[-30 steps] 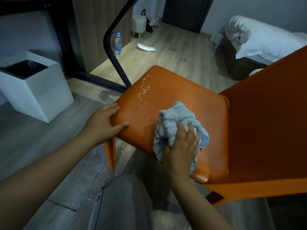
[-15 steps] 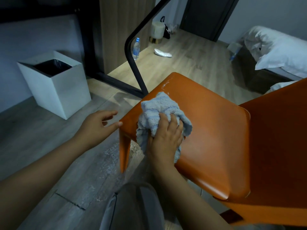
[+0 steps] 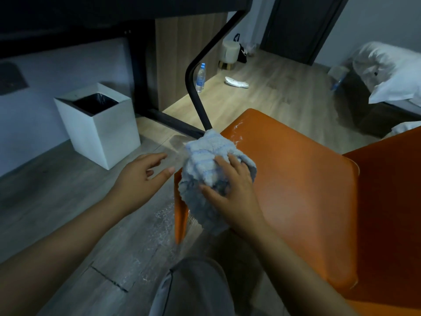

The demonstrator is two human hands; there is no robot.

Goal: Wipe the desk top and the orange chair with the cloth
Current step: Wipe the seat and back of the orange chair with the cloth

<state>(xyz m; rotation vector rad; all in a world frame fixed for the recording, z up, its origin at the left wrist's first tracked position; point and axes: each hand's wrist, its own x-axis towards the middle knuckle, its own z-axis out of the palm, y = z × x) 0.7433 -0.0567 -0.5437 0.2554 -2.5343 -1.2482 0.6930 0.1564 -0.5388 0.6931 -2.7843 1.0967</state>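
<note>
The orange chair [image 3: 303,185] fills the right half of the head view, its seat facing me and its backrest at the far right. A bunched light-blue cloth [image 3: 205,165] lies over the seat's near left corner and hangs down past the edge. My right hand [image 3: 230,190] grips the cloth and presses it onto that corner. White streaks show on the seat's far left edge. My left hand [image 3: 141,176] hovers just left of the chair corner, fingers spread, touching nothing. The desk top is a dark slab [image 3: 91,17] along the top, seen from underneath.
A white square bin [image 3: 102,133] with a black liner stands on the floor at the left. The desk's black curved leg [image 3: 196,87] rises behind the chair. A water bottle [image 3: 200,77], a white slipper, a stool and a bed [image 3: 391,74] lie farther back. My knee is at the bottom.
My right hand has swept the cloth from the seat's front middle to its near left corner. My left hand has let go of the chair corner and now hovers beside it.
</note>
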